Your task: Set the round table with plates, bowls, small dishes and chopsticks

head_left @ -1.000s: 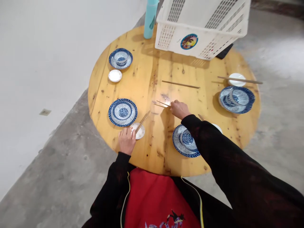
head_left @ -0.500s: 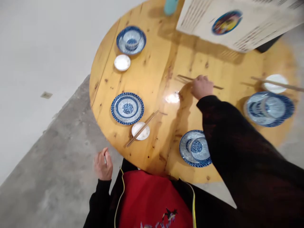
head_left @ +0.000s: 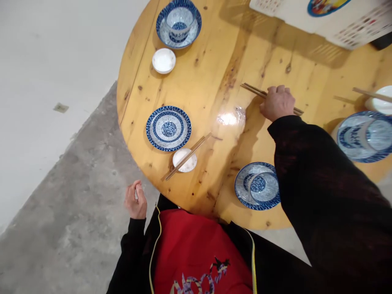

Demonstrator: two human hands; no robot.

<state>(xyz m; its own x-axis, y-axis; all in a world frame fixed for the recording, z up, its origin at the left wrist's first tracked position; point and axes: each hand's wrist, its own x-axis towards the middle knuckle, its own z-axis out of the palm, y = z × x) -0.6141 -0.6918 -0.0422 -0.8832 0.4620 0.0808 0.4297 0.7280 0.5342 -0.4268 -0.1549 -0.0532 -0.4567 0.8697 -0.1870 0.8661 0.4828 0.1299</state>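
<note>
A pair of wooden chopsticks (head_left: 252,89) is gripped near the middle by my right hand (head_left: 278,103), whose fingers close over them from above. Both ends stick out of the grip; whether the chopsticks touch the table is hard to tell. My left hand (head_left: 136,201) hangs beside the table edge, holding nothing, with its fingers loosely curled and apart from the thumb. Below my right forearm, a clear bowl (head_left: 265,188) rests on a blue-patterned plate (head_left: 241,197), partly covered by the black sleeve.
On the wooden table (head_left: 214,171), more chopsticks (head_left: 188,157) lie across a small white dish (head_left: 185,166), near a blue-patterned plate (head_left: 168,129). Another white dish (head_left: 163,61) and a bowl (head_left: 179,24) stand farther back. A white plastic basket (head_left: 306,22) occupies the back right.
The view has shifted, so the tableware appears larger and the basket sits higher. My right hand keeps its hold on the chopsticks, which now show as two sticks close together. My left hand has barely moved.
</note>
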